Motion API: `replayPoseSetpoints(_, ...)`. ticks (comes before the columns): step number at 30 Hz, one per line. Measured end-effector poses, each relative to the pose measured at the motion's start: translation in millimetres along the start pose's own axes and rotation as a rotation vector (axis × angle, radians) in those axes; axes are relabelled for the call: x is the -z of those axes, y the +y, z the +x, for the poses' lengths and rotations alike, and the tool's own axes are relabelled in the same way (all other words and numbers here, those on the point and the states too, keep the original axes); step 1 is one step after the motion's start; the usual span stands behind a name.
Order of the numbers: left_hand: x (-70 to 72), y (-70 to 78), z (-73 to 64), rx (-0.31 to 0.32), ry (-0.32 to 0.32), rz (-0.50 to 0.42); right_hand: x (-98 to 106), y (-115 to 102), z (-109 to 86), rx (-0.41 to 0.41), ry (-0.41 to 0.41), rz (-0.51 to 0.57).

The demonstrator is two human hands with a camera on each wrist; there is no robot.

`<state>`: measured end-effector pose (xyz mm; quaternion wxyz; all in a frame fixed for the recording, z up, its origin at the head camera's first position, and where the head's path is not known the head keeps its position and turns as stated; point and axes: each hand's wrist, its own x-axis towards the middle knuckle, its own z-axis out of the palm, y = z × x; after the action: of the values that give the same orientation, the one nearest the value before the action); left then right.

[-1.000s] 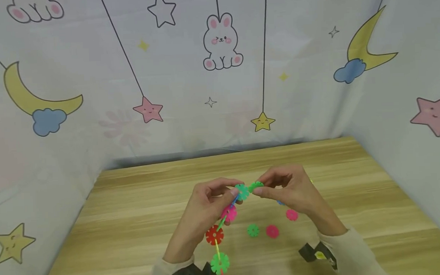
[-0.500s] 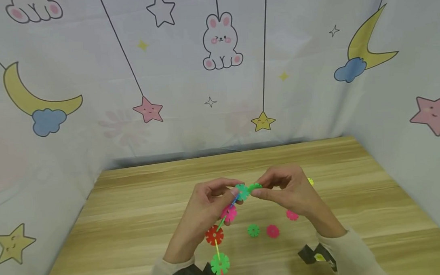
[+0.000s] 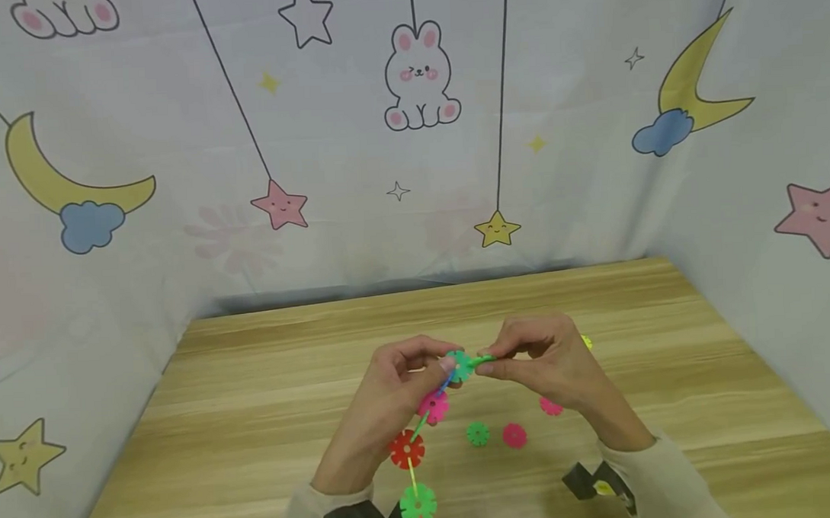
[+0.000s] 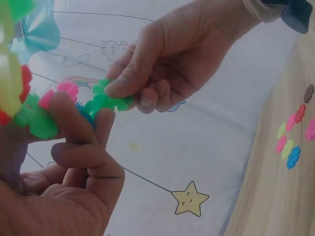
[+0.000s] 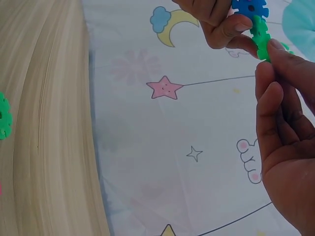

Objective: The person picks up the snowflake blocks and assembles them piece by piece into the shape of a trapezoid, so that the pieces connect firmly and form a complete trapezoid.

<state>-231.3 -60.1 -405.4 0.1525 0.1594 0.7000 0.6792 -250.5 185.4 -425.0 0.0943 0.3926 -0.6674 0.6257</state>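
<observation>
Before me a chain of notched, flower-shaped plastic discs hangs from my left hand (image 3: pixel 395 389). Its thumb and fingers pinch a teal disc (image 3: pixel 463 366) at the chain's upper end. Below follow a blue disc seen edge-on, a pink disc (image 3: pixel 435 405), a red disc (image 3: pixel 407 449) and a light green disc (image 3: pixel 418 506). My right hand (image 3: pixel 545 361) pinches a green disc (image 4: pixel 112 102) between thumb and index finger. That disc meets the teal one's edge; how deep the notches interlock is hidden. The right wrist view shows the blue disc (image 5: pixel 252 7) by the left fingers.
Loose on the wooden table (image 3: pixel 255 386) lie a green disc (image 3: pixel 478 433), a pink disc (image 3: pixel 514 436), another pink disc (image 3: pixel 550 405) and a yellow disc (image 3: pixel 586 342). Several more discs show in the left wrist view, including a blue disc (image 4: pixel 293 157). A printed curtain (image 3: pixel 356 154) stands behind.
The green disc in my right hand has tilted from face-on to nearly edge-on. Both hands and the chain have dipped slightly. The loose discs have stayed put.
</observation>
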Motion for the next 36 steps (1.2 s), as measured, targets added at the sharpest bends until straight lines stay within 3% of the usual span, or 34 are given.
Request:
replayPoseSetpoints(6, -3.7, -0.9, 0.1, 0.004, -0.009, -0.02, -2, -1, -2.2, -0.062, 0.01, 0.021)
replayPoseSetpoints(15, -2.7, -0.5, 0.8, 0.009, 0.011, 0.001, -3, -2, -3.8, -0.106, 0.006, -0.06)
replayPoseSetpoints(18, -2.0, 0.8, 1.3, 0.018, 0.027, 0.019, -4, -1, -9.9, -0.162, 0.022, -0.092)
replayPoseSetpoints(22, -1.3, 0.8, 1.5, 0.034, 0.052, 0.028, -7, 8, -24.7, -0.302, 0.03, -0.125)
replayPoseSetpoints(25, 0.2, 0.3, 0.9, 0.029, 0.066, 0.042, -10, 20, -36.6, -0.416, 0.013, -0.108)
replayPoseSetpoints(30, 2.9, 0.2, 1.3, 0.01, 0.065, 0.065, -20, 51, -54.1, -0.525, -0.044, -0.06)
replayPoseSetpoints(36, 4.0, 0.0, 2.1, 0.001, 0.058, 0.058, -26, 71, -65.6, -0.592, -0.186, -0.203)
